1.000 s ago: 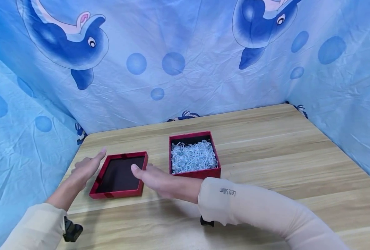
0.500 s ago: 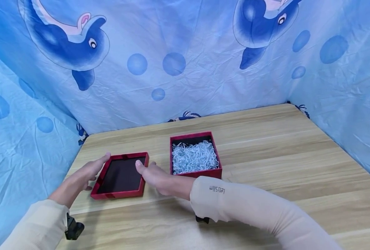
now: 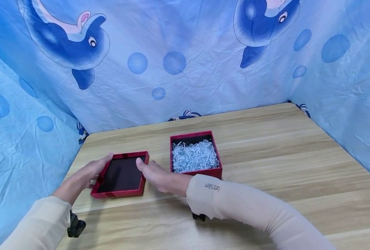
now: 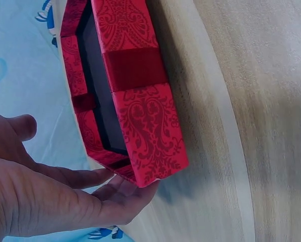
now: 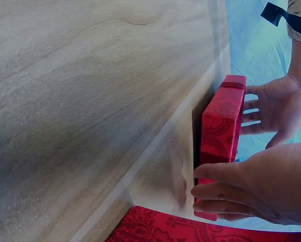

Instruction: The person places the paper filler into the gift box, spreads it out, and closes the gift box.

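Observation:
A shallow red box lid with a dark inside lies open side up on the left of the table. It has a red floral pattern and a darker ribbon band across its side. My left hand is at the lid's left side, its fingertips touching the outer wall and its thumb raised apart in the left wrist view. Along the opposite wall, my right hand lays nearly straight fingers against the outside. Its thumb lies over the right rim in the head view.
A deeper red box filled with pale blue shredded paper stands right of the lid, just beyond my right forearm. The wooden table is bordered by a blue dolphin-print cloth at the back and sides.
My left hand has come in from the left and lowered to the lid's side. My right hand has shifted slightly right against the other side. Lid and box have stayed in place.

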